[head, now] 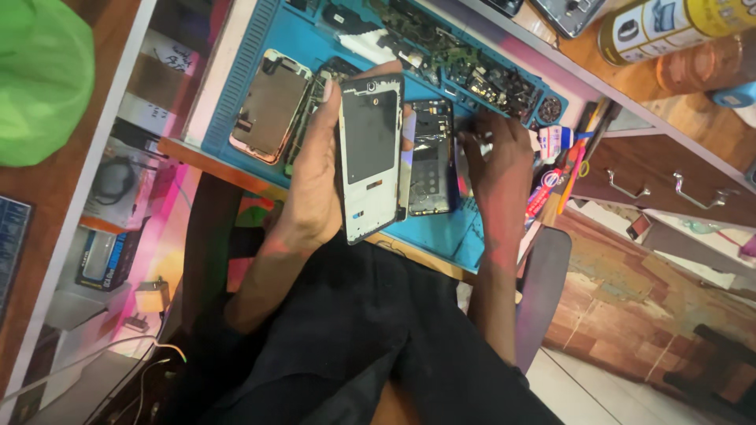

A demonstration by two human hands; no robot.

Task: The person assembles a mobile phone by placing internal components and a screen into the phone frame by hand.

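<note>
Frame [370, 157] looks light, thin and easily bent; your left hand [315, 189] grips its long edges, right hand [496, 149] rests open-fingered on the mat [441, 232]

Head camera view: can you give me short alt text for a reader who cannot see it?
The left hand holds up a white phone frame over a blue work mat. The right hand rests on the mat beside an opened phone body. Another phone shell and small parts lie farther back.
</note>
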